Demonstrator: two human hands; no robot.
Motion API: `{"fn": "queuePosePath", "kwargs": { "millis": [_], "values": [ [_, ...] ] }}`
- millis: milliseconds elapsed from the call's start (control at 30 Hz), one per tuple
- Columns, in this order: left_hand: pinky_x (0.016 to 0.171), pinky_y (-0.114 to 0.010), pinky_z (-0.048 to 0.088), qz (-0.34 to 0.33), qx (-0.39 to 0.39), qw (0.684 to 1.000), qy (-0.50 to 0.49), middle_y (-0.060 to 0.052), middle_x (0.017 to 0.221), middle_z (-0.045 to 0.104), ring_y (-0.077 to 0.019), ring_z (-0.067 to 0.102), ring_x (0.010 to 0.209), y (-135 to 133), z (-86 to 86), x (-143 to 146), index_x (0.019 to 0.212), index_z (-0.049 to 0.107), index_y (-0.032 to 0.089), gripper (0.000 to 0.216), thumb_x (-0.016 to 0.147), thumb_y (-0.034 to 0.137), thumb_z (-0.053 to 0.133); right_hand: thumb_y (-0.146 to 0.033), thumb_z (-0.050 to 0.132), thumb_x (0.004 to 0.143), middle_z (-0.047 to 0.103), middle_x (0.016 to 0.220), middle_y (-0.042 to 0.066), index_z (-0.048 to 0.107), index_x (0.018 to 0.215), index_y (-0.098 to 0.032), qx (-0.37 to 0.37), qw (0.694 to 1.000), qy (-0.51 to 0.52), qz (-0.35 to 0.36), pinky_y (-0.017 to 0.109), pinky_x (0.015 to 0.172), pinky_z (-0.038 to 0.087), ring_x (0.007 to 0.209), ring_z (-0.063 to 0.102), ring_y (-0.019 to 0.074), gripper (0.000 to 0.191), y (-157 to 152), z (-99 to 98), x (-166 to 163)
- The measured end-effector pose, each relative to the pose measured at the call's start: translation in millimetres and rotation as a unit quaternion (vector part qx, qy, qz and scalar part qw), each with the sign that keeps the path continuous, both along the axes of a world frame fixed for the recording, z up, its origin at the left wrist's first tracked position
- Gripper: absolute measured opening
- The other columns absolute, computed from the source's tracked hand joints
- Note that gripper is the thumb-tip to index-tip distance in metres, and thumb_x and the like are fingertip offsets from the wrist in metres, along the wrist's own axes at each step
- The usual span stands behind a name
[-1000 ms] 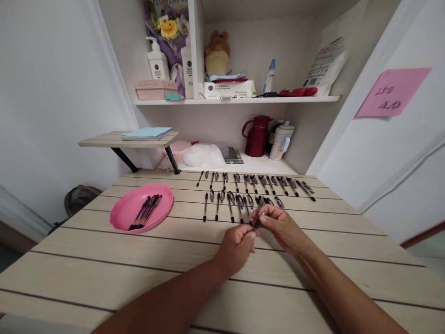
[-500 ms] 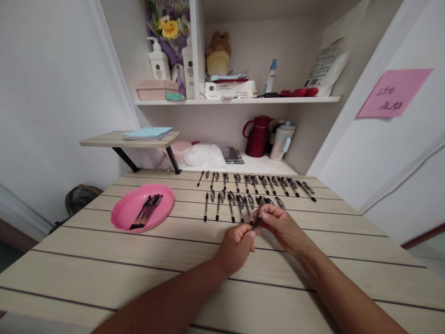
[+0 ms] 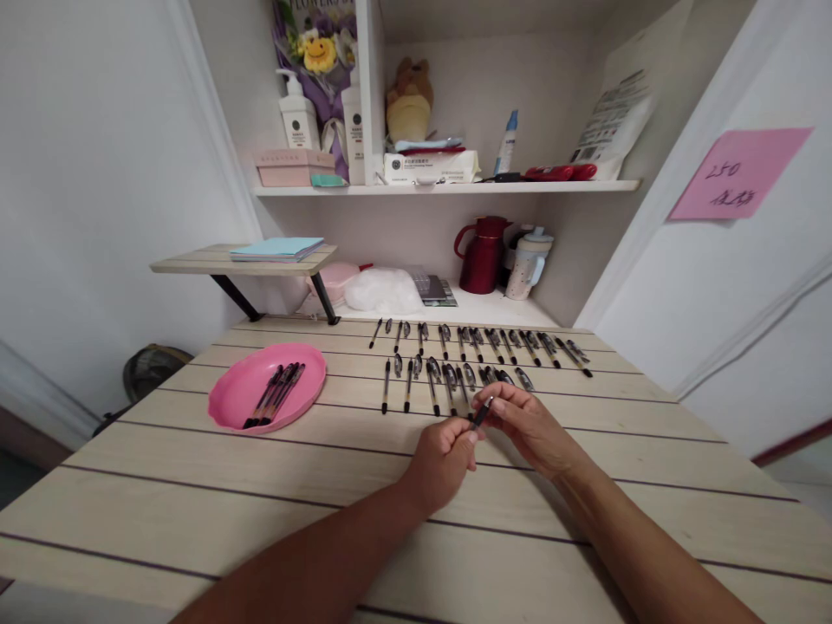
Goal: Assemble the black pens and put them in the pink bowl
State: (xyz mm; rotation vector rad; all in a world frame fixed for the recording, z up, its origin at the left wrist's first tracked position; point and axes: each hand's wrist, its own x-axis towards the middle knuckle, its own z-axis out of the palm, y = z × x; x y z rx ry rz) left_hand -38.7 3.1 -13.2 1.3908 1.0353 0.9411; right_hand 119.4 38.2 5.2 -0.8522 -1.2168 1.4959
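Observation:
Both my hands meet over the middle of the wooden table (image 3: 195,520) and hold one black pen (image 3: 481,414) between them. My left hand (image 3: 442,459) is closed around the pen's lower end. My right hand (image 3: 523,425) pinches its upper end with thumb and fingers. Just beyond my hands lie two rows of black pens and loose pen caps (image 3: 455,355), laid side by side. A pink oval tray (image 3: 234,403) to the left holds several black pens (image 3: 273,394).
A dark red jug (image 3: 481,253) and a white jug (image 3: 525,262) stand on the low ledge behind the table, beside a plastic bag (image 3: 382,290). A small raised shelf (image 3: 240,258) carries a blue book. A pink note (image 3: 737,173) hangs on the right wall.
Almost nothing differs. My hands stay together on the same pen; the view has shifted very slightly.

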Motion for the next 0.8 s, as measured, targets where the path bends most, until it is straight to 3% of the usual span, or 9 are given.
{"fn": "queuePosePath", "kwargs": {
  "millis": [433, 500, 567, 600, 667, 733, 800],
  "values": [
    [0.045, -0.020, 0.028, 0.008, 0.001, 1.000, 0.011, 0.005, 0.049, 0.047, -0.0072, 0.035, 0.042, 6, -6.6, -1, 0.084, 0.060, 0.014, 0.027, 0.080, 0.035, 0.043, -0.036, 0.068, 0.068, 0.059, 0.066, 0.001, 0.064, 0.079, -0.019, 0.025, 0.998, -0.060, -0.014, 0.027, 0.060, 0.040, 0.060, 0.050, 0.0120, 0.020, 4, -4.2, 1],
    [0.045, -0.020, 0.028, 0.010, -0.003, 1.000, 0.009, 0.005, 0.049, 0.046, -0.0070, 0.035, 0.042, 7, -7.8, -1, 0.084, 0.060, 0.014, 0.027, 0.080, 0.035, 0.043, -0.041, 0.063, 0.072, 0.061, 0.069, 0.002, 0.064, 0.082, -0.020, 0.047, 0.993, -0.097, -0.050, 0.026, 0.058, 0.039, 0.061, 0.051, 0.0128, 0.024, 11, -0.4, 8],
    [0.045, -0.020, 0.028, 0.013, -0.009, 1.000, 0.007, 0.005, 0.050, 0.046, -0.0068, 0.035, 0.042, 8, -8.6, -1, 0.086, 0.060, 0.013, 0.028, 0.079, 0.035, 0.043, -0.046, 0.057, 0.074, 0.062, 0.069, 0.004, 0.063, 0.079, -0.020, 0.067, 0.974, -0.167, -0.135, 0.027, 0.057, 0.039, 0.062, 0.052, 0.0143, 0.028, 26, 4.1, 22],
    [0.045, -0.020, 0.028, 0.014, -0.012, 1.000, 0.006, 0.005, 0.050, 0.046, -0.0068, 0.035, 0.042, 8, -8.8, -1, 0.086, 0.060, 0.013, 0.028, 0.079, 0.035, 0.044, -0.048, 0.055, 0.073, 0.062, 0.066, 0.004, 0.062, 0.073, -0.019, 0.072, 0.952, -0.222, -0.196, 0.027, 0.055, 0.038, 0.059, 0.052, 0.0150, 0.029, 37, 5.9, 31],
    [0.044, -0.020, 0.028, 0.017, -0.017, 1.000, 0.005, 0.005, 0.050, 0.046, -0.0066, 0.034, 0.042, 8, -9.1, 0, 0.085, 0.060, 0.013, 0.029, 0.079, 0.036, 0.044, -0.045, 0.057, 0.070, 0.061, 0.061, 0.006, 0.063, 0.069, -0.018, 0.074, 0.872, -0.387, -0.289, 0.029, 0.054, 0.036, 0.058, 0.053, 0.0175, 0.027, 58, 7.2, 52],
    [0.044, -0.020, 0.028, 0.018, -0.021, 1.000, 0.003, 0.005, 0.051, 0.047, -0.0065, 0.034, 0.042, 8, -9.3, 0, 0.084, 0.060, 0.013, 0.029, 0.079, 0.037, 0.045, -0.041, 0.059, 0.067, 0.064, 0.064, 0.009, 0.064, 0.067, -0.018, 0.063, 0.770, -0.558, -0.303, 0.030, 0.055, 0.036, 0.064, 0.057, 0.0220, 0.024, 77, 3.7, 68],
    [0.044, -0.020, 0.027, 0.016, -0.023, 1.000, 0.001, 0.005, 0.051, 0.047, -0.0064, 0.034, 0.042, 9, -9.7, 0, 0.085, 0.060, 0.012, 0.030, 0.078, 0.038, 0.045, -0.037, 0.058, 0.066, 0.066, 0.072, 0.012, 0.065, 0.071, -0.017, 0.045, 0.703, -0.652, -0.281, 0.030, 0.057, 0.037, 0.072, 0.060, 0.0247, 0.022, 90, -4.2, 77]
  ]
}}
